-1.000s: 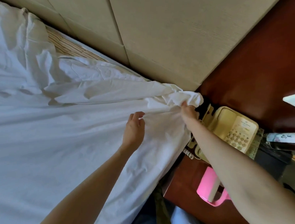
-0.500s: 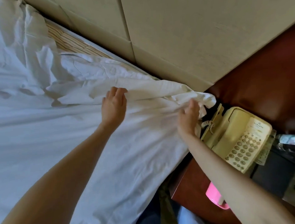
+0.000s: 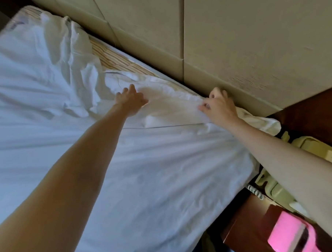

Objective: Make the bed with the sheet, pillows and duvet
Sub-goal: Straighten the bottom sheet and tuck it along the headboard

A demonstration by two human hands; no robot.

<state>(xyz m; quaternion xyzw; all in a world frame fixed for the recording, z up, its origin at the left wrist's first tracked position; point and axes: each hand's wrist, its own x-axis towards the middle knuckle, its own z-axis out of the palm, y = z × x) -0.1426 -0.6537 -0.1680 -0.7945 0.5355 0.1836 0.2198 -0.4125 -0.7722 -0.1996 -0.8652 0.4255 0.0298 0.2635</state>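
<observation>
The sheet (image 3: 148, 174) is spread over the mattress (image 3: 116, 60), and its head edge is now carried up against the headboard (image 3: 252, 36); a second ago that edge was bunched at the bed's corner beside the phone (image 3: 288, 158). The right hand (image 3: 218, 104) has been moved from that corner up to the headboard, where a fold of the sheet is pinched between thumb and fingers, right at the gap between mattress and headboard. The left hand (image 3: 130, 100) has been slid further along from the corner and is laid flat and released on the sheet, fingers spread, pressing the cloth down near the headboard. Beyond the left hand the sheet is still rumpled, and a striped strip of mattress is left bare along the headboard. It is judged that the tucking of the head edge is begun at this corner, with the far stretch still to be pulled up. No pillows or duvet are seen.
</observation>
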